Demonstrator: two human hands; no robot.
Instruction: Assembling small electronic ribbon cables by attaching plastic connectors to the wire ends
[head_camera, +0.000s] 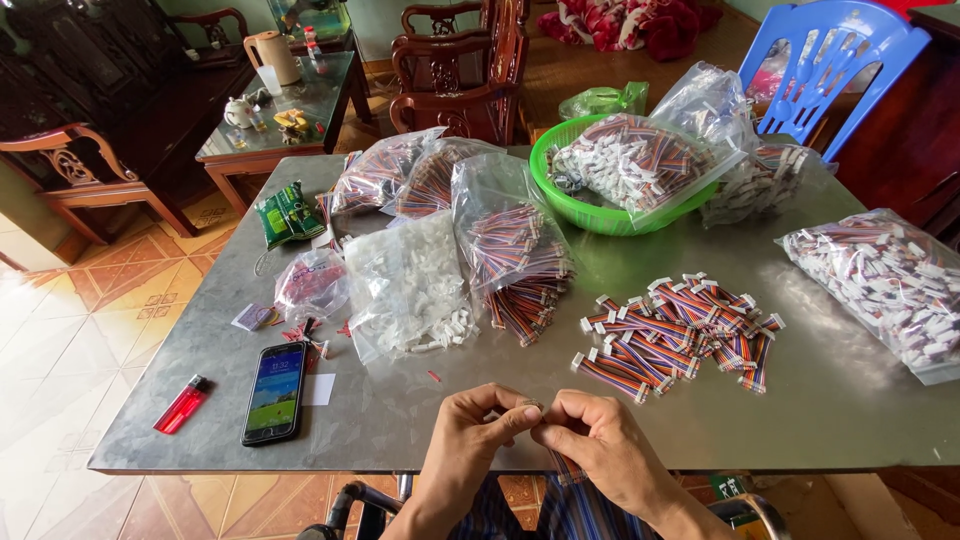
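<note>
Both hands are brought together at the near edge of the metal table: the left hand and the right hand meet fingertip to fingertip, pinching a small ribbon cable piece between them, of which only a striped end is seen hanging below the right hand (the part inside the fingers is hidden).

A green snack packet is laid near the far left of the table, with a small pale paper slip nearer the left edge. A red lighter and a dark phone with a lit screen are set at the near left, well apart from the hands, and a white slip is tucked just beside the phone.

A loose pile of striped cables with white connectors is spread on the table beyond the right hand, near it but not touching. Beyond the left hand, a clear bag of white connectors is placed beside a clear bag of striped cables, its cables spilling from the open end. Two further bags of cables are lined up behind them, and a small pinkish bag is set to their left.

A green plastic basket at the far side is filled with a clear bag of wired connectors; another such bag is leaned against it on the right. A large flat bag of the same parts is laid at the right edge.
</note>
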